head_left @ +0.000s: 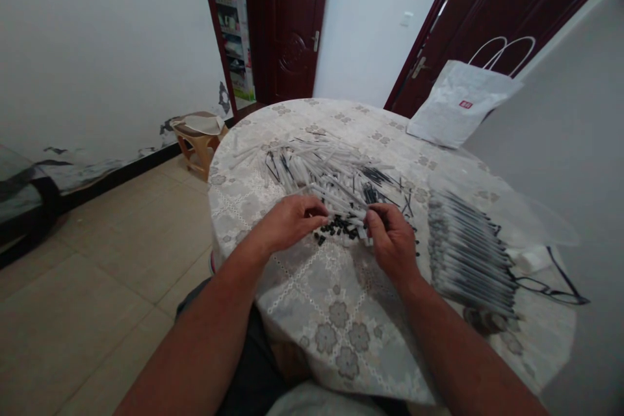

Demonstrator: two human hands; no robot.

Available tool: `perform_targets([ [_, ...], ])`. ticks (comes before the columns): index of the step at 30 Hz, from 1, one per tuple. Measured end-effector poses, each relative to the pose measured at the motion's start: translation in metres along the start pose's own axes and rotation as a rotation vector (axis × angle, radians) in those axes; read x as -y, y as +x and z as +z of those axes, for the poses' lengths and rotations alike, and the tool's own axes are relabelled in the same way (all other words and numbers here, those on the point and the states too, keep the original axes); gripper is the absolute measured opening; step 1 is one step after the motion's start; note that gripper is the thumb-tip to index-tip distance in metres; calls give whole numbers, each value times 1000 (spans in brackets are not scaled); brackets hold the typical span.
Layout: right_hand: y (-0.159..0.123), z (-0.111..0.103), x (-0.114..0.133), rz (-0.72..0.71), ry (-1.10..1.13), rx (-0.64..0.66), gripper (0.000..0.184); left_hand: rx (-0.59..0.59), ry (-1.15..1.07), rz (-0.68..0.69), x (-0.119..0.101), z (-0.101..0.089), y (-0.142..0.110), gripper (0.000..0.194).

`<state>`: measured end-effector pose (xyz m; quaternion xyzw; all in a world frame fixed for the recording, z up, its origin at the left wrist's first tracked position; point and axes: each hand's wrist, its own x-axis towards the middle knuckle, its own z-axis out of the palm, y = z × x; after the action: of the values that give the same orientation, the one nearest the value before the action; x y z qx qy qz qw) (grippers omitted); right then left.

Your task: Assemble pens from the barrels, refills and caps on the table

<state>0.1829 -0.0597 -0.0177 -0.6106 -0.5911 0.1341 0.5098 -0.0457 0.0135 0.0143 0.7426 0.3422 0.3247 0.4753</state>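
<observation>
Over the near middle of the table, my right hand (392,237) is closed, its thumb and fingers pinching a whitish translucent pen barrel (355,213) that points toward my left hand. My left hand (298,220) is pinched near the barrel's other end; whatever sits between its fingertips is too small to make out. Just below the fingers lie several small black plugs (336,229). Beyond both hands spreads a loose heap of translucent pen barrels (312,162). Dark thin refills (375,175) lie in bunches at the heap's right side.
Rows of pens with dark ends (470,250) lie on the right. Past them are black-framed glasses (541,286) and a clear plastic bag (541,214). A white paper bag (453,104) stands at the far right edge of the tablecloth (341,338). A stool (197,136) is left of the table.
</observation>
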Motion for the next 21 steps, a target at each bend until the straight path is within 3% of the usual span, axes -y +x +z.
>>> perform_targets([
  [3,3,-1,-4,1,10,-19,22,62,186,48,8,-10,-5,11],
  [8,3,-2,-4,-22,-27,-31,23,-90,411,102,21,-11,-2,15],
  [11,3,-2,-3,-40,-40,-46,22,-94,617,85,25,-7,4,17],
  [16,4,-2,-3,-32,-16,-62,22,-44,764,145,22,14,6,18],
  [21,6,-3,-1,-49,-7,-84,21,111,773,225,14,47,4,23],
])
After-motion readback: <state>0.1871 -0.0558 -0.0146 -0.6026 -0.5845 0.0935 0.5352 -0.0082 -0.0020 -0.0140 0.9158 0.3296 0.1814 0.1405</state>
